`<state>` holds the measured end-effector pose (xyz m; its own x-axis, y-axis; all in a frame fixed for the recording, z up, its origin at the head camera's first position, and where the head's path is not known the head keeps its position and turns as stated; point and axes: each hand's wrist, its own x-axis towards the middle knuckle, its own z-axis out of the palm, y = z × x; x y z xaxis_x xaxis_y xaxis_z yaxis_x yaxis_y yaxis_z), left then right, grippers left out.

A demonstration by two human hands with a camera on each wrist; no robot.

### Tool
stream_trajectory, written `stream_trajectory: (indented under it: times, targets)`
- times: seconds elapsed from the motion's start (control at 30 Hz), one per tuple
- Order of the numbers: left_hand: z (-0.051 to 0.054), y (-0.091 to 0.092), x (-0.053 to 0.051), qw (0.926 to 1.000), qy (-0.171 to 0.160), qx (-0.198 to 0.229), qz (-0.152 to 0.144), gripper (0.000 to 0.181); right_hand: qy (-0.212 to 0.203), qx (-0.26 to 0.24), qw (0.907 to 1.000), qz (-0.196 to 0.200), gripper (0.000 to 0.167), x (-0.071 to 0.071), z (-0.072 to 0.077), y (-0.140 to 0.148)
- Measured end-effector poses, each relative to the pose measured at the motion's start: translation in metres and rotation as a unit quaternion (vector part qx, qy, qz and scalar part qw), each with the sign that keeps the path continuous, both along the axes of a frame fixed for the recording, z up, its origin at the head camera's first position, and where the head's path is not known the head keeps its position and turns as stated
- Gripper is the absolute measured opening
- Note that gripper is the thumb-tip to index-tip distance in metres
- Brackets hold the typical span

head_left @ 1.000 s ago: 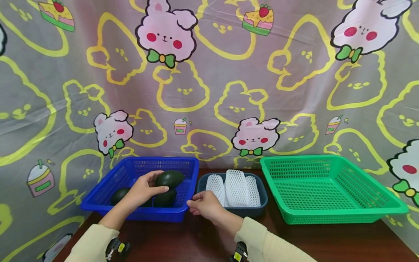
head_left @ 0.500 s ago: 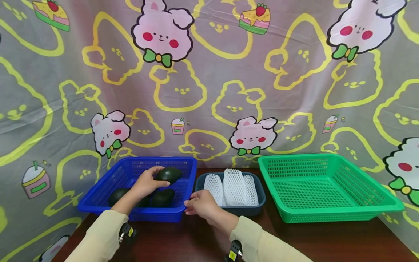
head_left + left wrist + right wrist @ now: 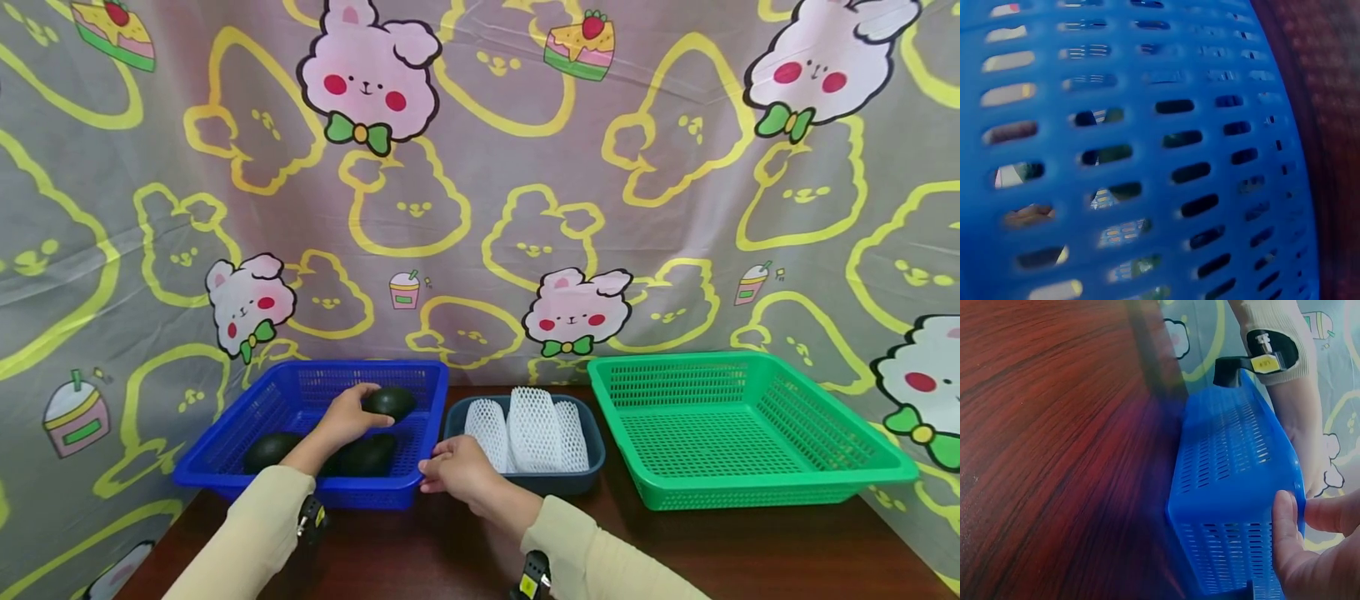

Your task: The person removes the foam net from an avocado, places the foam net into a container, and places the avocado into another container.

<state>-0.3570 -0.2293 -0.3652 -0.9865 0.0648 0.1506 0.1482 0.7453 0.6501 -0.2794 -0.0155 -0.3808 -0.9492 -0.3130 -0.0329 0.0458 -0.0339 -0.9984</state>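
Observation:
In the head view, my left hand (image 3: 347,422) reaches into the blue basket (image 3: 197,478) and holds a dark green avocado (image 3: 393,403) toward its right side. Thumb and fingers lie on opposite sides of this fruit. Another avocado (image 3: 270,452) lies at the basket's left, and at least one more dark avocado (image 3: 367,456) lies near its front wall. My right hand (image 3: 459,472) pinches the rim at the basket's front right corner; the right wrist view shows its thumb (image 3: 1285,515) on the outer side. In the left wrist view, the slotted basket wall (image 3: 1147,175) hides the left hand's grip.
A dark blue-grey tub (image 3: 597,454) with several white foam net sleeves (image 3: 535,429) stands just right of the blue basket. Farther right is a green basket (image 3: 757,483). All stand on a dark wooden table (image 3: 420,558) before a patterned cloth (image 3: 465,208).
My left hand has carried the avocado slightly farther back in the basket, uncovering more of the fruit in front. My right hand stays on the rim. The head view has shifted slightly.

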Motion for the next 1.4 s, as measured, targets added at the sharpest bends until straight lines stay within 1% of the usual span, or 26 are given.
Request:
stream_trajectory:
  times: [0.13, 0.3, 0.43, 0.53, 0.67, 0.87, 1.07, 1.4]
  targets:
    - [-0.003, 0.004, -0.004, 0.9997, 0.002, -0.022, 0.004, 0.066, 0.003, 0.004, 1.0000, 0.003, 0.015, 0.000, -0.001, 0.000]
    - [-0.004, 0.007, -0.009, 0.9986, -0.008, -0.049, 0.016, 0.065, 0.003, 0.006, 1.0000, 0.004, 0.015, 0.000, -0.002, -0.001]
    - [-0.005, 0.007, -0.013, 0.9975, -0.011, -0.067, 0.021, 0.063, 0.003, 0.008, 1.0000, 0.002, 0.015, 0.000, -0.002, -0.002]
    - [-0.007, 0.005, -0.014, 0.9965, -0.021, -0.078, 0.024, 0.064, 0.003, 0.015, 0.9999, 0.002, 0.015, 0.000, -0.003, -0.002]
    - [-0.008, 0.005, -0.014, 0.9956, -0.038, -0.082, 0.022, 0.066, 0.003, 0.022, 0.9997, 0.001, 0.014, 0.001, -0.002, -0.001]
    - [-0.008, 0.006, -0.011, 0.9945, -0.042, -0.094, 0.018, 0.063, 0.010, 0.018, 0.9998, -0.001, 0.014, 0.000, -0.003, -0.002]
    - [-0.007, 0.008, -0.007, 0.9930, -0.051, -0.105, 0.015, 0.060, 0.007, 0.015, 0.9999, -0.002, 0.013, 0.002, -0.001, -0.002]
    - [-0.007, 0.008, -0.009, 0.9903, -0.069, -0.120, 0.009, 0.057, 0.000, 0.030, 0.9996, -0.005, 0.014, 0.000, 0.001, 0.000]
